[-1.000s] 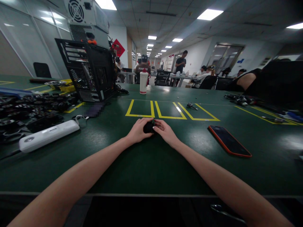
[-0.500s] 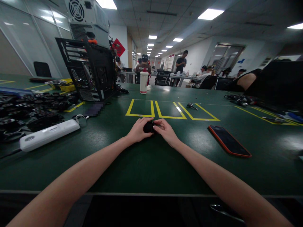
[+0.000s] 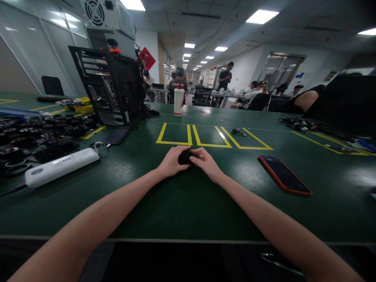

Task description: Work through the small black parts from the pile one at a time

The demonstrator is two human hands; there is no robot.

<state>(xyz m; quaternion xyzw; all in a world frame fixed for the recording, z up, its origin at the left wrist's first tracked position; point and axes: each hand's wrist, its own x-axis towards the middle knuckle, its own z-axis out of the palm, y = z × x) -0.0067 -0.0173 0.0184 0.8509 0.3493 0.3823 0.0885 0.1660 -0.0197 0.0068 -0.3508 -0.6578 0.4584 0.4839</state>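
In the middle of the head view, a small black part (image 3: 184,157) sits between my two hands, just above or on the green tabletop (image 3: 182,207). Its exact kind is too dark to make out. My left hand (image 3: 172,161) is curled around its left side, thumb below and fingers above. From the right, my right hand (image 3: 205,161) pinches at its edge with thumb and fingertips. Beyond the hands, yellow tape outlines (image 3: 209,145) mark the table. A small dark metal piece (image 3: 238,132) lies in the right-hand outline.
A phone with an orange case (image 3: 284,175) lies to the right. At left are a white power strip (image 3: 63,166), a heap of black parts (image 3: 38,135) and an open computer case (image 3: 123,88). A white cup (image 3: 178,102) stands farther back. People sit and stand beyond.
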